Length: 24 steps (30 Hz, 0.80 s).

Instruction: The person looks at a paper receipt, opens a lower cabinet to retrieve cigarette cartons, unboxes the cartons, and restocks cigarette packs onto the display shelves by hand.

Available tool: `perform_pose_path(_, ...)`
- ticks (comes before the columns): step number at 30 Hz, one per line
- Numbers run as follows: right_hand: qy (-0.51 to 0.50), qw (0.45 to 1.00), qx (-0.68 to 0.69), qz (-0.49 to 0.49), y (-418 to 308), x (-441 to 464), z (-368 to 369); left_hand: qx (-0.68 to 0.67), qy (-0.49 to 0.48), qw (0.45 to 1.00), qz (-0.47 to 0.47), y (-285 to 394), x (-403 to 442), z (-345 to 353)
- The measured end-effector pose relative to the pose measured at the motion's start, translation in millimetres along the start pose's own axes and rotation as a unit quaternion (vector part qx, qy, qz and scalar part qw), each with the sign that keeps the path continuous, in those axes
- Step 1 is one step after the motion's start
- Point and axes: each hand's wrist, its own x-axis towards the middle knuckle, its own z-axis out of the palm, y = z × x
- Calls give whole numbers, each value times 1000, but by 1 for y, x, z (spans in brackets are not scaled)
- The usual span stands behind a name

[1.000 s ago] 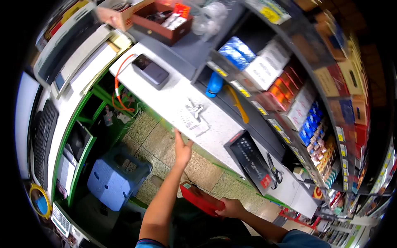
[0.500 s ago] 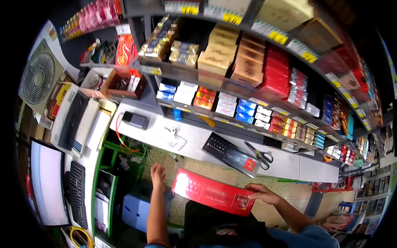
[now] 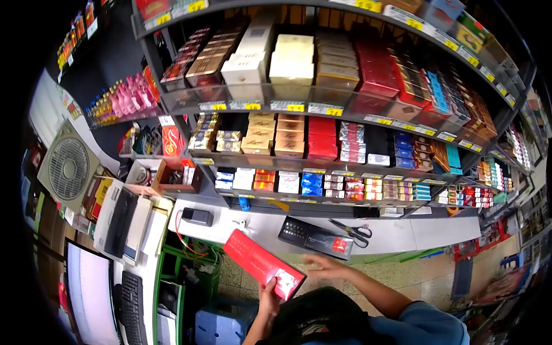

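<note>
A long red carton (image 3: 251, 257) with pale printing slants in front of me, its left end raised towards the counter. My left hand (image 3: 269, 296) grips it near its lower right end, the thumb lying over the pale printed square. Just right of that end, my right hand (image 3: 326, 267) is held apart from the carton, fingers stretched out and nothing in them. Beyond the hands, a black carton (image 3: 313, 237) with a red square lies on the white counter. Scissors with black handles (image 3: 360, 232) rest beside its right end.
Above the counter (image 3: 397, 233) rise shelves (image 3: 319, 107) stacked with small packs and cartons. A dark boxy device (image 3: 196, 217) sits at the counter's left. Further left are a printer (image 3: 118, 221), a fan (image 3: 68, 167), a keyboard (image 3: 133, 307) and a monitor (image 3: 92, 293).
The red carton has passed from my right hand to my left and has moved left and tilted. My right hand has let go. The camera view has shifted upward, showing more shelves.
</note>
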Motion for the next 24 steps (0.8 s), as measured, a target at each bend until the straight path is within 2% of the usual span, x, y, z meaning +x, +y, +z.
perform_pose_path(1, 78, 990, -93, -66, 19, 5, -14, -3, 15, 1000, 0, 0, 4, -2)
perform_pose_path(3, 148, 929, -334, 56, 32, 8, -39, 14, 33, 999, 25, -13, 18, -9)
perform_pose_path(4, 110, 914, -377, 97, 54, 14, -43, 34, 50, 997, 39, -24, 26, -13)
perform_pose_path(5, 74, 898, -425, 92, 61, 15, -48, 52, 68, 995, 53, -32, 31, -9)
perform_pose_path(7, 73, 862, -493, 92, 69, 19, -45, 48, 96, 992, 72, -43, 37, 8)
perform_pose_path(11, 90, 881, -462, 47, 84, 18, -53, 45, 172, 978, 107, -59, 52, 38)
perform_pose_path(13, 145, 932, -325, 70, 62, -4, -61, 41, 206, 971, 110, -63, 56, 54)
perform_pose_path(15, 194, 954, -228, -11, 77, -26, -73, 31, 208, 966, 148, -70, 67, 60)
perform_pose_path(17, 209, 958, -192, -47, 72, -58, -94, 36, 227, 960, 159, -74, 75, 73)
perform_pose_path(18, 232, 954, -164, -101, 81, -70, -103, 29, 245, 955, 166, -79, 81, 79)
perform_pose_path(24, 115, 972, -198, -53, 82, -143, -146, 36, 277, 949, 145, -131, 140, 111)
